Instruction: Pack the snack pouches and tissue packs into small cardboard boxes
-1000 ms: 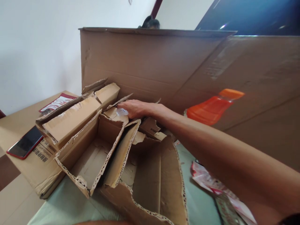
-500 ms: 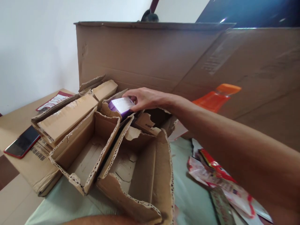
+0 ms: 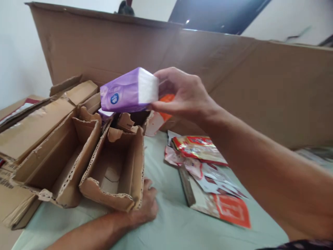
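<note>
My right hand (image 3: 182,92) grips a purple-and-white tissue pack (image 3: 121,92) by its white end, thumb below and fingers above. The pack is held in the air above the cardboard compartments. My left hand (image 3: 147,205) lies on the pale green cloth with its fingers curled, against the lower right corner of an open cardboard box (image 3: 137,173); I see nothing in it. Left of that box stands a second open cardboard box (image 3: 43,152). Behind them, another purple pack (image 3: 105,114) shows partly in a rear compartment.
Several flat plastic packets (image 3: 197,147) lie on the pale green cloth (image 3: 169,222) to the right. An orange object (image 3: 166,107) shows behind my right hand. A tall cardboard wall (image 3: 260,93) runs along the back. Closed cardboard boxes (image 3: 36,121) stand at the left.
My right hand has lifted the tissue pack out of the rear compartment, up and toward me. The view has turned right, and my left hand now shows beside the box.
</note>
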`<state>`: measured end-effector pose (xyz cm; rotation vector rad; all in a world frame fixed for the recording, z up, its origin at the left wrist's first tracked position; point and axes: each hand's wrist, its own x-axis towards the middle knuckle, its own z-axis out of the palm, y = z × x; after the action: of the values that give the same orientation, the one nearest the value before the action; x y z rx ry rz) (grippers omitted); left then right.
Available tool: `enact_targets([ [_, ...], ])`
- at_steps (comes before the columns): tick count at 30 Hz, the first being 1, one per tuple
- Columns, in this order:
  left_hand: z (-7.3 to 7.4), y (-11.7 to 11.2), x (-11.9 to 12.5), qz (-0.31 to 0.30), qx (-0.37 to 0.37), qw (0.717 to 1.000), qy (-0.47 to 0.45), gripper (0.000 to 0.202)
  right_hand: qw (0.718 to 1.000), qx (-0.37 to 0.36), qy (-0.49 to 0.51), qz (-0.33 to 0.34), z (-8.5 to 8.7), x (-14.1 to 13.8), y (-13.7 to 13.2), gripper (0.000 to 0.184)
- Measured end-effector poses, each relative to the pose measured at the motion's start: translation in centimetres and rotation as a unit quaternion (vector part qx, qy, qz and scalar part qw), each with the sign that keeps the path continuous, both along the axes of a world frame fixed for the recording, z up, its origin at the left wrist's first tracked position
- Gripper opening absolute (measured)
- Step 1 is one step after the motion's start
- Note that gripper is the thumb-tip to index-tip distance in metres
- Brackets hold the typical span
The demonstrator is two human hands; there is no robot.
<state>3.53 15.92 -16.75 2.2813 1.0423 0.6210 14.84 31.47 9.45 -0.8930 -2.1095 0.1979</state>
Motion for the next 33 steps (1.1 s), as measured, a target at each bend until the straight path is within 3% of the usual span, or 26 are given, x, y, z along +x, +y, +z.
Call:
enact_targets([
  [5, 1.4, 0.4, -0.3, -0.006, -0.008, 1.0, 0.01, 0.016, 0.982, -0.014, 0.142, -0.121, -2.4, 5.6, -8.5, 0.055],
  [10, 2.0, 0.3, -0.2, 0.013, -0.003, 1.0, 0.02, 0.024, 0.953, -0.009, 0.202, -0.226, -4.9, 10.9, -11.8, 0.06],
  [14, 2.1, 0.3, -0.3, 0.027, 0.002, 0.999, 0.026, 0.027, 0.935, -0.009, 0.14, -0.324, -6.2, 14.4, -10.7, 0.057],
  [18, 2.2, 0.2, -0.4, 0.027, 0.006, 0.999, 0.035, 0.025, 0.908, 0.04, -0.037, -0.415, -8.1, 17.1, -8.1, 0.046],
  [20, 2.2, 0.2, -0.4, 0.027, 0.008, 0.999, 0.038, 0.025, 0.887, 0.027, -0.146, -0.437, -9.5, 18.0, -6.4, 0.045],
  [23, 2.2, 0.1, -0.4, 0.029, 0.008, 0.999, 0.04, 0.025, 0.866, -0.064, -0.265, -0.42, -12.1, 18.6, -4.0, 0.05],
  [27, 2.2, 0.2, -0.3, 0.021, 0.003, 0.999, 0.038, 0.024, 0.866, -0.127, -0.3, -0.379, -14.4, 18.8, -1.7, 0.057],
  [33, 1.7, 0.2, -0.2, 0.006, -0.001, 0.999, 0.033, 0.019, 0.868, -0.159, -0.314, -0.352, -14.2, 17.9, 0.3, 0.061],
])
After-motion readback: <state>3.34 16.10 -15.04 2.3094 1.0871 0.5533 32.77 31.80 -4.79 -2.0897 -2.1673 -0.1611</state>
